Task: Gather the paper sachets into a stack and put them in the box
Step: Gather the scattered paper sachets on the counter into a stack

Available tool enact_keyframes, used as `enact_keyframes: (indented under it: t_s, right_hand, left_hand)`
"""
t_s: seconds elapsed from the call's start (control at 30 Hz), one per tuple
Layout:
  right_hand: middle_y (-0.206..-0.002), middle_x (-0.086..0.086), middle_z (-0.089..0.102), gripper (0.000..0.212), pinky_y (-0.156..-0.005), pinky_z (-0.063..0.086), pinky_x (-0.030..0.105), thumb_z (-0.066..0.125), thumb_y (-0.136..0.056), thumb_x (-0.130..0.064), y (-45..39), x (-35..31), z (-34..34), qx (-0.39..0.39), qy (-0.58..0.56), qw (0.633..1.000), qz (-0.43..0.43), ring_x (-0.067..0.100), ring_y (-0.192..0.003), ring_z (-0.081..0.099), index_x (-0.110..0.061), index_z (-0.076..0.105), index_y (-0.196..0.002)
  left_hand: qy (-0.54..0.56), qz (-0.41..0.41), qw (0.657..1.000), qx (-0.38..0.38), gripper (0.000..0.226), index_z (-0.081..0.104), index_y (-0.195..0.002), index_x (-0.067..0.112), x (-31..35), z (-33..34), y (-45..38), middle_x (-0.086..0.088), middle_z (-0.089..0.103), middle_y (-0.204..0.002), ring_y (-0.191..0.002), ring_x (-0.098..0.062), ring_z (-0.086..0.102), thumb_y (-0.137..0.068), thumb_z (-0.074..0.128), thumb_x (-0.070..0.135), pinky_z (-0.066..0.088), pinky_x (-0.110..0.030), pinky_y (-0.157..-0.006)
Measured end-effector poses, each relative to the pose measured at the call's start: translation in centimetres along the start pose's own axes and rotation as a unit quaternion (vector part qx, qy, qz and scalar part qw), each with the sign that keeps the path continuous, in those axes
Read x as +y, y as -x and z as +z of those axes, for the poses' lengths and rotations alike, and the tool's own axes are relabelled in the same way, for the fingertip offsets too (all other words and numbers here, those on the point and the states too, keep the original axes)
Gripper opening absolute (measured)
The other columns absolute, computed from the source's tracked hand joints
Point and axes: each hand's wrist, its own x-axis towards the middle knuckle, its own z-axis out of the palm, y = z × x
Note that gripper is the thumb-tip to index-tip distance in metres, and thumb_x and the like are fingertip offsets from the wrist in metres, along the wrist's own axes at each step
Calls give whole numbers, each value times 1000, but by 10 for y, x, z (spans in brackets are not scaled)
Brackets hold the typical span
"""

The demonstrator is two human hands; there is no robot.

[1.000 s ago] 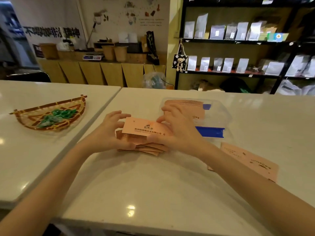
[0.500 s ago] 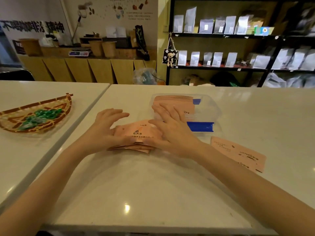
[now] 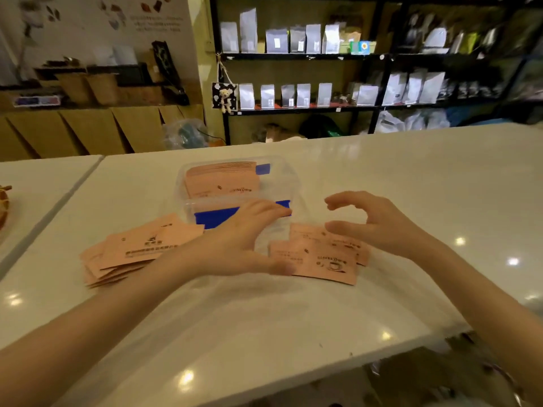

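Left of the clear plastic box, at the far margin, a sliver of woven basket on the neighbouring table, well apart from the work. Nearer the box, just left of its front corner, a loose fan of pink paper sachets on the white tabletop, edges splayed rather than squared, probably part-gathered and parked there for later. Inside the box, toward its left wall, more pink sachets already lying flat, with the blue latch at the front rim facing the person. In front of the box, left hand spread wide and holding nothing, fingers over the front rim, thumb touching the near-left corner of a second small pile of sachets, likely to fence it in from that side. Right of the box's front corner, right hand arched like an open claw above the same pile, fingers and thumb well parted, empty, seemingly poised to sweep the pieces toward the left hand. Right of the box and behind it, bare tabletop, ample room for sliding; in front of the pile, a broad clear stretch before the near table edge. Seam between the two tables left of the fan, a possible snag for thin paper.
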Motion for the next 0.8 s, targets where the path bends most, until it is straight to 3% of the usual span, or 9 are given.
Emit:
enact_keyframes:
  t_s: [0.07,0.17,0.27,0.4,0.63,0.8]
  right_hand:
    - [-127,-9,50,49,-86,37,24,62,-73,-45,11,19,-7,-23,-10,999,32,10,-117,42,-33,51,-119]
    - [-136,-4,42,53,-98,26,25,63,-74,-43,19,37,-10,-52,-8,996,66,11,-124,34,-28,49,-123]
    - [-143,-5,34,65,-102,14,23,68,-71,-43,21,43,-10,-95,18,994,56,9,-134,19,-22,45,-128]
    - [-147,-5,28,72,-107,9,26,72,-68,-38,23,47,-7,-110,42,992,45,9,-137,10,-23,40,-131]
    - [-132,-11,43,59,-102,19,23,75,-63,-39,21,48,-2,-55,30,998,13,7,-130,24,-26,55,-116]
    - [-124,-15,47,54,-97,20,21,81,-58,-25,16,39,-10,13,-4,1000,0,3,-124,29,-25,61,-108]
  left_hand:
    - [-10,-2,1000,-27,85,21,-137,32,3,10,-9,15,18,-147,-130,1,14,-67,64,54,19,-26,-110]
    - [-22,-13,998,-49,85,21,-138,26,1,23,-18,12,19,-146,-132,-4,15,-69,63,52,19,-23,-106]
    - [-31,-22,998,-50,86,21,-139,24,-5,30,-22,11,19,-146,-131,-3,15,-69,63,53,17,-20,-106]
    - [-39,-39,998,-43,80,27,-137,24,-11,32,-22,11,22,-146,-131,-4,19,-70,62,51,20,-23,-107]
    - [-39,-20,999,1,73,37,-131,26,-13,31,-19,11,29,-142,-124,0,23,-68,64,51,23,-20,-103]
    - [-85,41,992,80,69,41,-129,25,-8,14,-4,11,31,-142,-124,5,17,-69,64,50,20,-19,-104]
